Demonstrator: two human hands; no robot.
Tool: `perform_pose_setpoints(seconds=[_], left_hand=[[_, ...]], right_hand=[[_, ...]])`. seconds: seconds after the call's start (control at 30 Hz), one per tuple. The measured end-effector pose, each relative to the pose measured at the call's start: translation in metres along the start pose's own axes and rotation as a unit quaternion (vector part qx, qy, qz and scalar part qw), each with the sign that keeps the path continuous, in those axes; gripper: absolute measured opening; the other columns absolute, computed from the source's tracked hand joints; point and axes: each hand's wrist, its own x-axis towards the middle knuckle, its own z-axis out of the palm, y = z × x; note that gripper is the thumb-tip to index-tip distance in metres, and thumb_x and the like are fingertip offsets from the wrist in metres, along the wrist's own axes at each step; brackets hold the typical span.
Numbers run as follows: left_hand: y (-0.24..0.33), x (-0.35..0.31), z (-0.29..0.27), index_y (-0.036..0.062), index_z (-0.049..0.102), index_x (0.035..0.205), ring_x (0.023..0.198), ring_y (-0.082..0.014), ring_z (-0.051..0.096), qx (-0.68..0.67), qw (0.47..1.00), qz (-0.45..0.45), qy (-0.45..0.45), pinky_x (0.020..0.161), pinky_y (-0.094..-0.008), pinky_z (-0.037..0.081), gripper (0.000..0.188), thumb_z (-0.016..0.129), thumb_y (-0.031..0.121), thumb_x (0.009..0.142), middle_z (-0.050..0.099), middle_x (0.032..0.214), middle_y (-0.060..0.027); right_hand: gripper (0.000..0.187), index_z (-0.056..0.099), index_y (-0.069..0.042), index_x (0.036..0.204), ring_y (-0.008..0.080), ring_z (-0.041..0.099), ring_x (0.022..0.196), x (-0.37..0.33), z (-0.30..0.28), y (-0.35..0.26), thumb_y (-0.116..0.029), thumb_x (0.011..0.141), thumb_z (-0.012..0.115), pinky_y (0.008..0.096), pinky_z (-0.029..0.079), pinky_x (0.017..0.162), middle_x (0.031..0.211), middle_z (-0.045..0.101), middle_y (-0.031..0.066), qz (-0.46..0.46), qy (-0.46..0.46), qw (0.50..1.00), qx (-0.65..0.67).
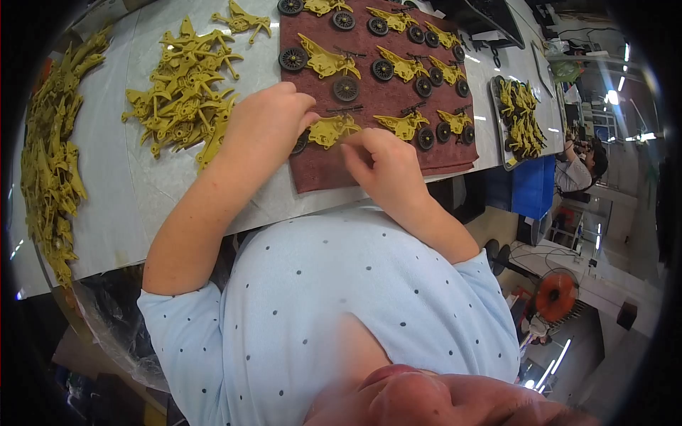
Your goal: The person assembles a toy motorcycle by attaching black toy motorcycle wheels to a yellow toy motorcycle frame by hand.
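Note:
A yellow toy motorcycle (331, 130) lies on a dark red cloth (323, 174) between my two hands. My left hand (264, 119) has its fingers curled at the rear end, beside a black wheel that is partly hidden under them. At the front end, below the black handlebar, the bent fingers of my right hand (383, 157) close on the toy. What sits at those right fingertips is mostly covered by the hand. Just above lies another toy motorcycle (323, 60) with black spoked wheels.
More toy motorcycles (401, 65) lie in rows across the cloth. Left of it is a heap of yellow plastic parts (186, 92); a longer heap (53, 156) lines the table's left edge. A tray (506, 153) of yellow pieces and a blue bin (533, 188) are at right. Farther off sits another person (577, 174).

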Motion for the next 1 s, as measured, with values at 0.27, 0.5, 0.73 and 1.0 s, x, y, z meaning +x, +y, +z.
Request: perform_pose_setpoints(seconds=[0.27, 0.5, 0.73, 1.0], left_hand=[[0.001, -0.004, 0.012, 0.0051, 0.064, 0.073, 0.077, -0.0283, 0.063, 0.038, 0.999, 0.029, -0.021, 0.065, -0.0392, 0.052, 0.013, 0.067, 0.017, 0.077, 0.06, 0.078, -0.0101], [0.001, -0.006, 0.012, 0.0067, 0.068, 0.083, 0.078, -0.0268, 0.061, 0.046, 0.998, 0.014, -0.031, 0.066, -0.0381, 0.05, 0.012, 0.068, 0.017, 0.078, 0.059, 0.079, -0.0077], [-0.002, -0.006, 0.013, 0.0057, 0.067, 0.08, 0.078, -0.028, 0.061, 0.046, 0.998, 0.02, -0.036, 0.067, -0.0388, 0.05, 0.011, 0.067, 0.017, 0.078, 0.059, 0.079, -0.0083], [0.002, -0.004, 0.011, 0.005, 0.067, 0.079, 0.078, -0.0284, 0.062, 0.043, 0.998, 0.009, -0.037, 0.066, -0.0393, 0.05, 0.011, 0.066, 0.016, 0.078, 0.059, 0.079, -0.0088]], right_hand=[[0.014, 0.053, 0.0, 0.076, 0.0339, 0.06, 0.067, -0.004, 0.025, -0.003, -0.009, 0.079, 0.063, 0.0414, 0.05, 0.06, 0.072, 0.058, 0.0172, 0.008, -0.022, 0.999, -0.028], [0.014, 0.052, 0.002, 0.073, 0.0364, 0.059, 0.062, 0.0, 0.033, -0.004, -0.008, 0.077, 0.061, 0.0441, 0.05, 0.057, 0.069, 0.057, 0.0192, 0.01, -0.026, 0.996, -0.086], [0.014, 0.055, 0.004, 0.071, 0.0384, 0.061, 0.061, 0.026, 0.026, -0.017, -0.009, 0.074, 0.06, 0.0447, 0.051, 0.058, 0.064, 0.059, 0.0221, 0.042, -0.136, 0.977, -0.156], [0.011, 0.057, 0.002, 0.079, 0.0368, 0.062, 0.063, 0.022, 0.037, -0.028, -0.008, 0.076, 0.057, 0.0441, 0.052, 0.057, 0.069, 0.061, 0.0206, 0.073, -0.158, 0.964, -0.201]])
